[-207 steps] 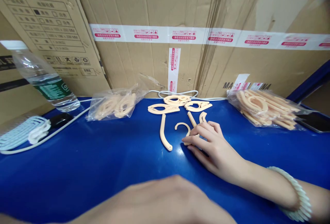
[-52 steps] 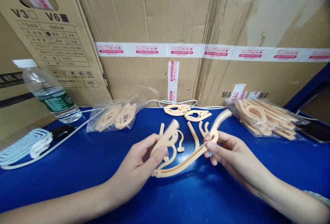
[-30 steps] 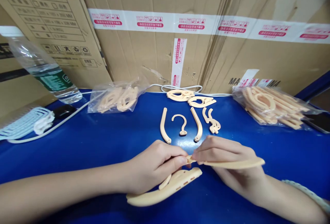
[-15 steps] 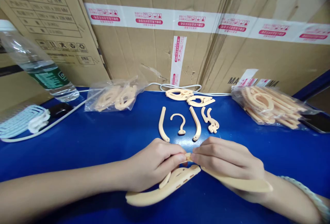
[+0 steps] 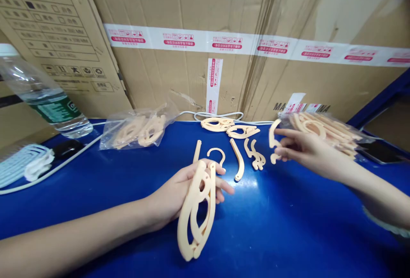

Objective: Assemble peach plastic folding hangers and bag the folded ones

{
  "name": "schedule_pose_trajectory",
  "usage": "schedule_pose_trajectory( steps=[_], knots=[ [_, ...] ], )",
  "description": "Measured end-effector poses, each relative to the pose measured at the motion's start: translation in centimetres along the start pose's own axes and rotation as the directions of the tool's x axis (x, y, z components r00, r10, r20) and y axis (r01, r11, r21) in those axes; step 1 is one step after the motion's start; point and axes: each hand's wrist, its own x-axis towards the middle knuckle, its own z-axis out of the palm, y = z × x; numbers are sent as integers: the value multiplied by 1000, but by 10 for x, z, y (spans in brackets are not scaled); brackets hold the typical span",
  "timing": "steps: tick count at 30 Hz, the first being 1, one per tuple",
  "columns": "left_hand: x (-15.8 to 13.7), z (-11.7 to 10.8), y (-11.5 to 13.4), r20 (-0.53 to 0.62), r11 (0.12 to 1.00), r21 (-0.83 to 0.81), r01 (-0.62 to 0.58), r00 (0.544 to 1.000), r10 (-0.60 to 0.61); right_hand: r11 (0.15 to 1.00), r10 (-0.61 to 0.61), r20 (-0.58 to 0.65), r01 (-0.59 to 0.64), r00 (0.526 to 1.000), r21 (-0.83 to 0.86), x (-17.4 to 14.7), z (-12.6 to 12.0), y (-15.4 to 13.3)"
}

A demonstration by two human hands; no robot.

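My left hand is closed around a folded cream plastic folding hanger, which is tilted up toward the back. Its two outer arms lie close together, with curved inner pieces between them. Out to the right, my right hand pinches a small curved cream piece upright between thumb and fingers; part of it is hidden by the fingertips. Behind my left hand are a hanger hook and a straight-ended arm, both partly covered. Another curved arm and small curved pieces lie on the blue table.
Two folded hangers lie at the back by a white cable. Clear bags of parts sit at left and right. A water bottle, hairbrush and phone are at the sides; cardboard boxes stand behind.
My hands have moved apart. The left now holds the folded hanger up, its arms closed together, while the right has gone right and back with a small curved piece.
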Motion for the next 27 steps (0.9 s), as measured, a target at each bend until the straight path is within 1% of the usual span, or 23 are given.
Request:
schedule_pose_trajectory(
  steps=[2,3,7,10,11,12,13,14,15,16,17,18,19,20,22,24,26,27],
  knots=[
    [1,1,1,-40,998,-67,18,999,-21,997,27,71,-22,997,-68,2,5,9],
    [1,1,1,-58,997,-82,16,998,-21,994,32,68,-25,997,-108,3,10,12],
    [2,1,1,-71,997,-76,3,997,-9,973,39,-15,-42,999,-228,5,29,15],
    [2,-1,0,-67,998,-67,5,998,-9,949,39,-91,-65,995,-309,1,33,8],
    [2,-1,0,-75,998,-62,3,997,-8,940,23,-129,-65,991,-334,-2,34,2],
    [2,-1,-1,-84,998,-55,4,996,-9,938,-32,-163,-27,986,-347,-7,35,-7],
    [2,-1,-1,-94,999,-51,-1,996,-4,935,-108,-183,37,977,-353,-12,37,-18],
    [2,-1,-1,-103,999,-45,-6,995,1,920,-269,-195,192,943,-343,-18,40,-30],
    [2,0,-2,-113,999,-48,-11,994,5,868,-452,-155,394,878,-302,-25,45,-44],
    [2,1,-2,-120,998,-56,-16,993,9,784,-601,-96,562,794,-263,-32,50,-57],
    [2,2,-2,-128,997,-70,-17,992,8,699,-700,-36,673,714,-242,-38,56,-69],
    [1,3,-2,-139,996,-83,-15,990,3,639,-752,-1,730,659,-243,-44,63,-78],
    [1,5,-2,-154,995,-97,-15,988,0,598,-780,49,766,624,-239,-49,69,-85],
    [0,6,-2,-171,994,-110,-16,985,-3,567,-802,58,787,595,-245,-52,75,-89],
    [-2,8,-2,-217,989,-146,-28,976,-5,548,-811,70,796,581,-258,-55,84,-90],
    [-2,9,-2,-241,979,-198,-40,970,-9,556,-804,69,786,591,-270,-53,87,-86],
    [-3,9,-2,-215,978,-203,-49,977,4,573,-789,70,773,610,-272,-51,87,-81],
    [-3,9,-3,-186,986,-160,-50,982,20,577,-787,68,771,613,-271,-50,87,-80]
  ],
)
